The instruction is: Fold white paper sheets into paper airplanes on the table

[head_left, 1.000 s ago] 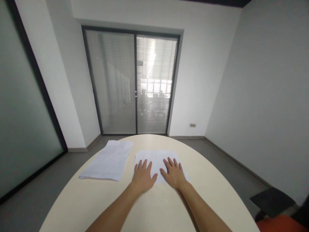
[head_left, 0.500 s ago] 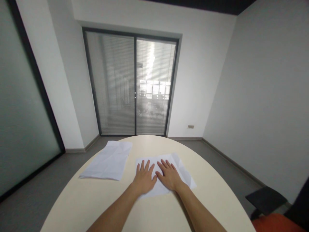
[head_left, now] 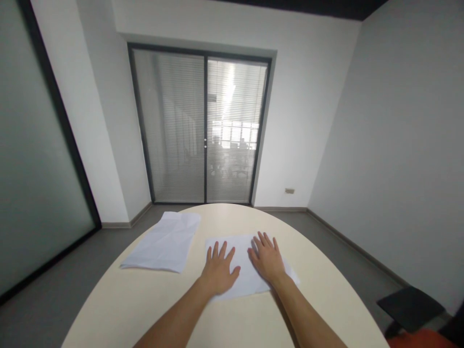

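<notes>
Round cream table (head_left: pixel 152 309), white sheet (head_left: pixel 243 270), grey walls, blinded glass doors (head_left: pixel 203 130)

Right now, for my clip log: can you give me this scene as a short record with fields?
Left hand: flat, palm down, on the white paper sheet
Right hand: flat, palm down, same sheet, apart from the left
Other paper: creased sheet, to the left of the hands
Surface: rounded cream table
Background: glass doors with blinds; black chair at right
</notes>
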### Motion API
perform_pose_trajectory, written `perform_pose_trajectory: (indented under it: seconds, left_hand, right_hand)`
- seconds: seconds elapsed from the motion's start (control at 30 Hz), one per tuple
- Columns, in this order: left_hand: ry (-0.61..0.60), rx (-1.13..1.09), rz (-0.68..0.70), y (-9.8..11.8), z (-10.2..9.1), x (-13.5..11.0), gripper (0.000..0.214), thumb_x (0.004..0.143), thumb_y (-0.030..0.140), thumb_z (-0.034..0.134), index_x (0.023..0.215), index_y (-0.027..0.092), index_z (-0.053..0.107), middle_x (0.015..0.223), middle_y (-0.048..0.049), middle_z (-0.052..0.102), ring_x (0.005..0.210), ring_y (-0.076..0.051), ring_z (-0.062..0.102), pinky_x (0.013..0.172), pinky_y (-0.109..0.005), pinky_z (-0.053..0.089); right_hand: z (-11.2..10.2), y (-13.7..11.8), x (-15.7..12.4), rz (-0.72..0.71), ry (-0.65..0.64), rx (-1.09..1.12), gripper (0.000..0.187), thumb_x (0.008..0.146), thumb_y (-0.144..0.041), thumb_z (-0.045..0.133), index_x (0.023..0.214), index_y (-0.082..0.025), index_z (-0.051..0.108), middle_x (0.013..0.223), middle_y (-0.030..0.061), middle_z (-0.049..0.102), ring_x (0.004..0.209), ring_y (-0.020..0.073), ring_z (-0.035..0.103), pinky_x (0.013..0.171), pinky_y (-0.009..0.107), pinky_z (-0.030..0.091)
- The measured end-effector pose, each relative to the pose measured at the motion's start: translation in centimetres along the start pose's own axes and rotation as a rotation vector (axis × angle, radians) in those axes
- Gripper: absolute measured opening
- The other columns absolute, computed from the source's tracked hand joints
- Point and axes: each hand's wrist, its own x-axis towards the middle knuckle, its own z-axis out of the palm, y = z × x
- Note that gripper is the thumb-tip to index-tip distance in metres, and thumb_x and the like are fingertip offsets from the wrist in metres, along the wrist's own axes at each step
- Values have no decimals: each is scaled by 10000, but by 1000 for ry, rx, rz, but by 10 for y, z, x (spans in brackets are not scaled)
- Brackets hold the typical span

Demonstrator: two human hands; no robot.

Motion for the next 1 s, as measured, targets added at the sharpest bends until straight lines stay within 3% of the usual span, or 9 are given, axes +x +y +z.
perform_pose_trajectory:
  seconds: [0.1,0.2,0.43,0.67,1.0]
  left_hand:
    - [14,-7,34,1,-3,0,703,947,604,278,1541,230,317,1640,-98,187,1514,-340,82,1214,-549,79]
    - [-4,-10,39,1,-5,1,700,945,585,292,1538,215,322,1637,-91,202,1515,-327,93,1216,-544,88]
    - [-32,-24,4,0,-5,2,716,934,622,294,1545,249,304,1643,-78,182,1509,-362,86,1210,-561,71]
    - [84,27,-74,-4,-6,5,626,936,544,366,1458,213,461,1575,-101,361,1477,-344,234,1197,-475,193]
    - [3,59,-97,-6,-5,6,718,927,610,334,1545,246,307,1637,-98,196,1503,-381,98,1202,-521,121]
  right_hand:
    - [1,-12,-3,-184,-151,158,558,996,-479,330,1486,-234,430,1592,72,331,1488,247,236,1198,448,178]
    - [5,-12,-2,-158,-251,180,605,983,-538,338,1519,-258,372,1610,57,289,1499,271,200,1200,475,160]
    - [12,18,7,160,-211,31,700,979,-552,306,1546,-141,303,1621,109,237,1503,311,167,1196,487,146]
    - [14,21,4,156,-183,20,678,982,-523,307,1535,-130,326,1613,125,263,1495,321,189,1191,485,154]
    - [2,19,-1,138,-178,27,681,972,-562,334,1519,-158,365,1601,138,290,1489,333,196,1174,518,146]
